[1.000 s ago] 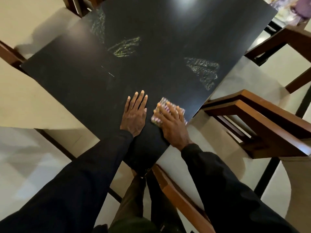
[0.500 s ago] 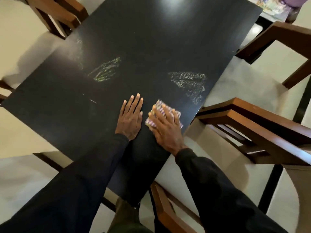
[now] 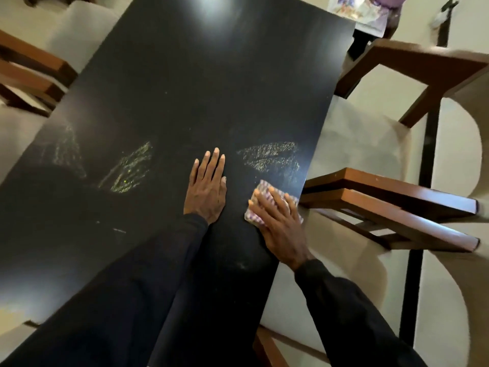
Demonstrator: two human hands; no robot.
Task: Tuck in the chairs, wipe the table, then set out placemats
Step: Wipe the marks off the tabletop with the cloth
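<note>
Left chair (image 3: 34,72): brown wooden frame with a pale seat, drawn close against the left edge of the worktop.
Worktop (image 3: 185,83): long, black and glossy, with a light glare at the far end.
Residue patches: 3 speckled, yellowish smears in a row across the middle, 1 faint at the left (image 3: 67,152), 1 centre-left (image 3: 129,168), 1 at the right (image 3: 270,158). All are unwiped.
Left hand (image 3: 207,186): laid flat on the worktop with fingers straight and close together, holding nothing. It lies between the centre-left and right smears.
Cloth (image 3: 264,188): small folded checked pad on the worktop near its right edge, just near of the right smear.
Right hand (image 3: 280,226): fingers spread flat over the cloth, pressing it down onto the surface.
Right chairs: 2 of the same make, 1 nearer (image 3: 391,207) and 1 farther (image 3: 412,64), both beside the right edge.
Coloured item (image 3: 354,11): past the far right corner; a placemat or not, cannot tell.
Step in hand: wiping, judged at an early to middle point.
Done, by appearance: the chairs seem tucked in.
Left to do: clear the 3 smears, cover the far half, then set out the placemats; none lies on the worktop.
</note>
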